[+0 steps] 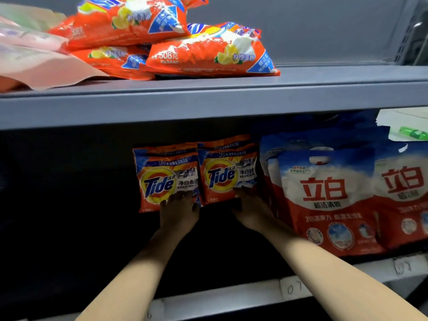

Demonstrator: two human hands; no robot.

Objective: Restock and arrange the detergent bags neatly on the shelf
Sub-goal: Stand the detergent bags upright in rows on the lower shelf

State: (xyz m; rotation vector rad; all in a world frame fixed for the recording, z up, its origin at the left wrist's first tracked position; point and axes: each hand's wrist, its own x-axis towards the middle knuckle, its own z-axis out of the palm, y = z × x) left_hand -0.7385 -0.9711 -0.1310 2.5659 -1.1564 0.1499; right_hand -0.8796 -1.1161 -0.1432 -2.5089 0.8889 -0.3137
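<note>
Two rows of orange Tide detergent bags stand upright deep in the lower shelf bay, a left row and a right row. My left hand rests with spread fingers against the bottom of the left front bag. Fingers of my right hand touch the lower right corner of the right front bag. Both forearms reach in over the shelf's front edge. More orange Tide bags lie flat in a loose pile on the upper shelf.
Large red-and-white detergent bags stand right of the Tide rows, close to my right wrist. Pale pink pouches lie at the upper shelf's left. The lower bay left of the Tide bags is dark. White labels sit on the shelf lip.
</note>
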